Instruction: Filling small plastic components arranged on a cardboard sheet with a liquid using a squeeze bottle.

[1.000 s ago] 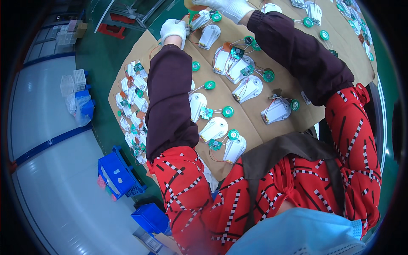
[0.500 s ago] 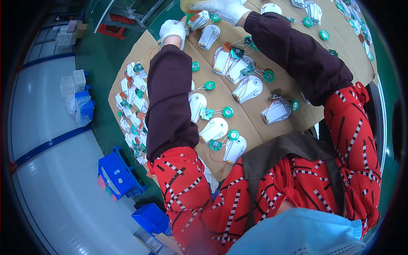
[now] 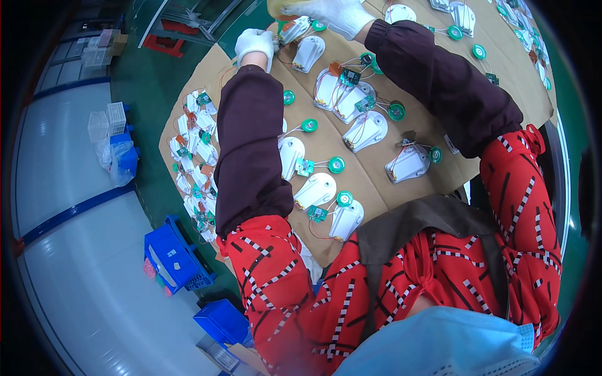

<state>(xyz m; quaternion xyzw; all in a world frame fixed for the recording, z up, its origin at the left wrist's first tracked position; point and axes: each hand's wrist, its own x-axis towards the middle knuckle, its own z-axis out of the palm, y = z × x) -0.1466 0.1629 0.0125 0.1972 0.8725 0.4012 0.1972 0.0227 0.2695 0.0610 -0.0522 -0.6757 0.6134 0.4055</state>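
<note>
Both hands wear white gloves and reach to the far edge of a brown cardboard sheet (image 3: 376,182). My left hand (image 3: 254,44) is closed beside a white plastic shell with wires (image 3: 293,29) and seems to pinch its near end. My right hand (image 3: 332,12) rests on top of a yellowish object (image 3: 279,7) at the picture's upper rim, just beyond that shell. Between my forearms lie several more white shells (image 3: 364,130), each wired to a small green circuit board (image 3: 350,76) and a round green speaker disc (image 3: 336,165).
A dense row of the same wired shells (image 3: 194,163) lies along the cardboard's left edge. More shells and discs (image 3: 464,19) sit at the far right. On the floor to the left stand blue plastic bins (image 3: 172,260) and clear trays (image 3: 106,122).
Both hands stay at the far edge of the cardboard; my right hand has shifted slightly left onto the yellowish object. The shells on the sheet have not moved.
</note>
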